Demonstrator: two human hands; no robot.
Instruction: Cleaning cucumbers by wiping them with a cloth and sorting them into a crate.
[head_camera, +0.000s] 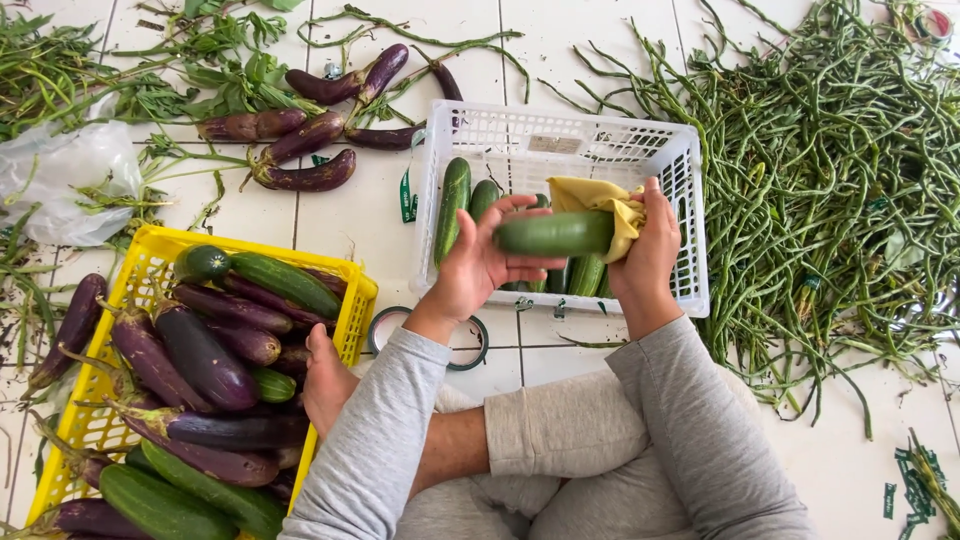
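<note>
My left hand (478, 262) grips one end of a green cucumber (550, 234) held level over a white plastic basket (688, 212). My right hand (650, 245) wraps a yellow cloth (604, 200) around the cucumber's other end. Inside the basket lie several more cucumbers (453, 205), partly hidden behind my hands. I sit on the tiled floor with my bare foot (326, 380) against a yellow crate.
A yellow crate (155, 258) at left holds purple eggplants (200, 355) and cucumbers. Loose eggplants (305, 140) lie on the floor beyond it. A big pile of long green beans (830, 170) spreads at right. A tape roll (385, 322) and a plastic bag (65, 180) lie nearby.
</note>
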